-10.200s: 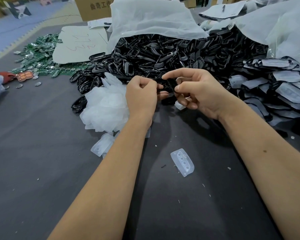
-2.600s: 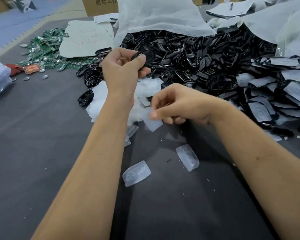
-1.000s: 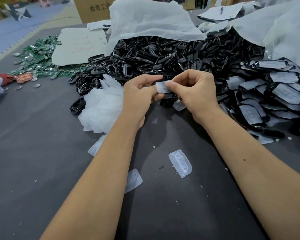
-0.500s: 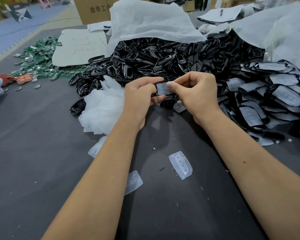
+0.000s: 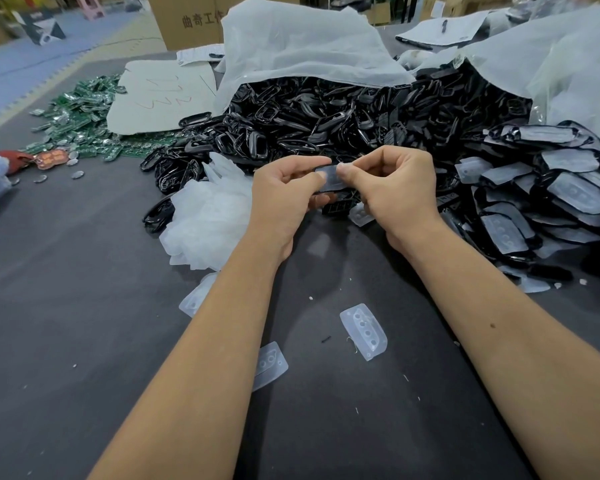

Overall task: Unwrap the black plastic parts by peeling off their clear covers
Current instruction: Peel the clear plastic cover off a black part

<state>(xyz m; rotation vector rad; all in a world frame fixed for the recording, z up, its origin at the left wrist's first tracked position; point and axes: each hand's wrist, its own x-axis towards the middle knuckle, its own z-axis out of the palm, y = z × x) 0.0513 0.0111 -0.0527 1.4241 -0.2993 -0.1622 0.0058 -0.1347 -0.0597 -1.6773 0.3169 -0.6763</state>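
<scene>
Both hands raised together above the dark grey surface (image 5: 66,306), in front of the pile of bare black plastic parts (image 5: 326,112). Left hand (image 5: 284,199): fingers curled, thumb and forefinger pinching the left end of one covered black part (image 5: 329,176). Right hand (image 5: 395,188): fingers curled, thumb tip and forefinger pinching the right end of the same part, on its clear cover. Cover faces the camera, still seated on the part; black edge shows beneath it. Cannot tell whether a corner has lifted.

Stock of covered parts (image 5: 541,192) heaped at right, clear faces up, touching one another. Bare parts spill from under a white plastic bag (image 5: 302,43) behind the hands. Heap of removed clear covers (image 5: 208,220) just left of the left hand, resting on the surface. Loose clear covers on the surface near the forearms: one with four holes (image 5: 363,331) between the arms, one (image 5: 269,364) partly hidden by the left forearm. Green circuit boards (image 5: 80,123) far left, beside a sheet of cardboard (image 5: 160,95). Cardboard box (image 5: 187,19) at the far edge
</scene>
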